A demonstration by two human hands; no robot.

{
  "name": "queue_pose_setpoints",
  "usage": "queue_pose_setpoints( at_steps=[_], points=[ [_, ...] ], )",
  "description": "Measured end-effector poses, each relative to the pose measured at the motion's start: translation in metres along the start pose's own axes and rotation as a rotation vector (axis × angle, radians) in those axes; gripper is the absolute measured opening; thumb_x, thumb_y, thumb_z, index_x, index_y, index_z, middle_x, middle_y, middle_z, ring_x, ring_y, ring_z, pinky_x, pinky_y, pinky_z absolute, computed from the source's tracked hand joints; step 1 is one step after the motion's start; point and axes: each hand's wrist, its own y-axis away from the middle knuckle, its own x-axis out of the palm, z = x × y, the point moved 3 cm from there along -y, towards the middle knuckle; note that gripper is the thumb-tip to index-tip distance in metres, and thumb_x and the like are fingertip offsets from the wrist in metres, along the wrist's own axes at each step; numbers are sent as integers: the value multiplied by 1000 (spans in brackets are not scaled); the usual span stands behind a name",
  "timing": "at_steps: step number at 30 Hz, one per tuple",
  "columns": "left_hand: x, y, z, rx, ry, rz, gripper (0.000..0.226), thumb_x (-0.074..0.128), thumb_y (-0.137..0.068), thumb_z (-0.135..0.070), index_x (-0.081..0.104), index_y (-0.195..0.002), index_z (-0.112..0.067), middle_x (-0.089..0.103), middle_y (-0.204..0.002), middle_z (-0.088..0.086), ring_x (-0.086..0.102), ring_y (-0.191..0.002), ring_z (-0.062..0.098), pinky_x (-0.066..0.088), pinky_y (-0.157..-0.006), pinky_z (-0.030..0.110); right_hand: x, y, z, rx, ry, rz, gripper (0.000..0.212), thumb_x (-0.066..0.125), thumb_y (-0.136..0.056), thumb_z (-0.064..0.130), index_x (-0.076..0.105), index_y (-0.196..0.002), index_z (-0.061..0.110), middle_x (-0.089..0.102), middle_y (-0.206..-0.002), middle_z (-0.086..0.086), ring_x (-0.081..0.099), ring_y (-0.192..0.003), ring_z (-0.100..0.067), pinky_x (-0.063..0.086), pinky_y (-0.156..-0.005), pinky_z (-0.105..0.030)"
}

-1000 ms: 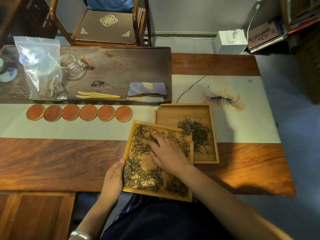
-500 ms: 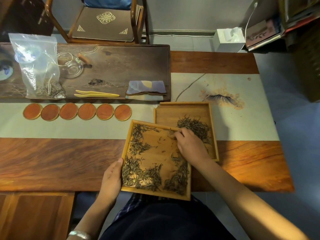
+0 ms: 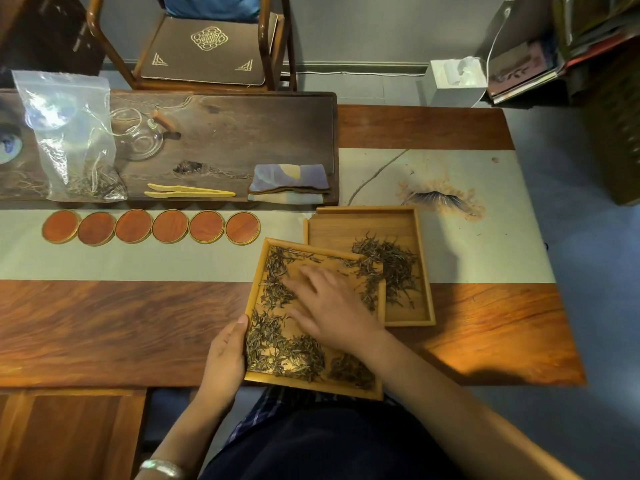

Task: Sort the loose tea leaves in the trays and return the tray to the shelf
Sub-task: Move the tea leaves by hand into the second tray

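Obs.: My left hand (image 3: 227, 353) holds the near tray (image 3: 254, 299) by its left rim, thumb on the edge, fingers under it out of view; the grip is closed on the wood. The tray sits tilted, its near edge out past the counter (image 3: 121, 327) toward my lap, and its far right corner overlaps the far tray (image 3: 424, 271).

My right hand (image 3: 332, 306) lies flat and open in the middle of the near tray, fingers (image 3: 304, 275) spread toward the left, holding nothing; the palm rests on or just over bare wood. Motion blur at the fingertips, so I cannot tell whether they touch leaf.

Tea leaves (image 3: 280, 355): a dense band along the near edge, a thinner strip up the left side, and a scatter along the far rim. The sorted pile (image 3: 391, 261) lies in the far tray, mostly toward its left half.

Step, as I judge it: mid-sort, gathering leaves from the near tray for the far one. A good share of the leaves is not yet moved.

Next move calls for a shallow raking sweep toward the overlapped corner, with my left hand holding the tray steady so that nothing spills off the near edge. No shelf is clearly in view; the return step is not yet due.
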Motion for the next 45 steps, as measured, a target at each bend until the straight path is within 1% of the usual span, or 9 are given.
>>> queue_pose_setpoints(
  at_steps=[3, 6, 17, 22, 28, 33, 38, 42, 45],
  points=[
    [3, 0, 0, -16, 9, 5, 32, 39, -104, -25, 70, -102, -19, 75, -99, 1, 69, -93, 9, 48, -74, 16, 10, -9, 5, -19, 14, 71, 55, 42, -97, 44, 29, -146, 22, 22, -156, -12, 22, -142, -29, 20, -115, -46],
    [4, 0, 0, -20, 4, 1, 33, 39, -104, -27, 70, -103, -17, 73, -103, 3, 67, -97, 15, 46, -79, 23, 13, -7, -2, -17, 16, 55, 48, 47, -97, 34, 38, -141, 17, 32, -151, -14, 30, -138, -30, 29, -113, -47],
    [2, 2, -1, -11, -41, -15, 32, 39, -103, -29, 70, -97, -28, 75, -94, -9, 68, -89, 0, 44, -72, 13, -10, 32, -74, 143, 113, -46, 29, 53, -94, 20, 58, -120, 9, 54, -125, -11, 52, -114, -26, 52, -88, -37],
    [3, 3, -3, 11, -44, -3, 33, 38, -104, -25, 71, -96, -24, 76, -88, -14, 68, -82, -3, 45, -65, 3, -16, 33, -94, 203, 106, -84, 21, 54, -94, 17, 61, -112, 8, 54, -109, -7, 54, -102, -23, 54, -72, -33],
    [1, 4, -3, 21, -30, -19, 33, 38, -103, -24, 69, -94, -22, 75, -83, -17, 68, -77, -6, 45, -63, 3, -25, 27, -97, 296, 35, -171, 22, 56, -91, 11, 63, -112, 7, 56, -106, -7, 54, -100, -23, 53, -71, -33],
    [1, 2, -4, 27, -31, -30, 33, 38, -104, -26, 69, -94, -27, 74, -85, -21, 66, -79, -9, 42, -62, 0, -32, 32, -51, 108, -27, -183, 25, 57, -91, 24, 62, -112, 12, 58, -111, -3, 56, -101, -15, 46, -78, -18],
    [3, -2, -4, 37, -38, -11, 35, 36, -104, -24, 70, -95, -19, 76, -88, -8, 69, -80, 2, 46, -64, 6, -6, 53, 11, -247, -72, 49, 31, 54, -92, 37, 59, -115, 17, 59, -123, -8, 56, -112, -20, 51, -91, -34],
    [2, -5, -4, 36, -27, 1, 35, 36, -105, -23, 70, -99, -16, 74, -97, 3, 68, -91, 13, 48, -78, 20, 4, 63, 13, -286, -13, 20, 24, 62, -89, 28, 62, -109, 16, 61, -119, -8, 59, -109, -20, 50, -89, -34],
    [1, -3, -3, 36, -45, 4, 35, 36, -104, -25, 71, -99, -22, 75, -95, -3, 69, -89, 5, 47, -71, 9, -1, 59, -3, -197, -46, -31, 25, 70, -82, 17, 63, -106, 13, 63, -112, -9, 62, -101, -22, 55, -80, -30]
  ],
)
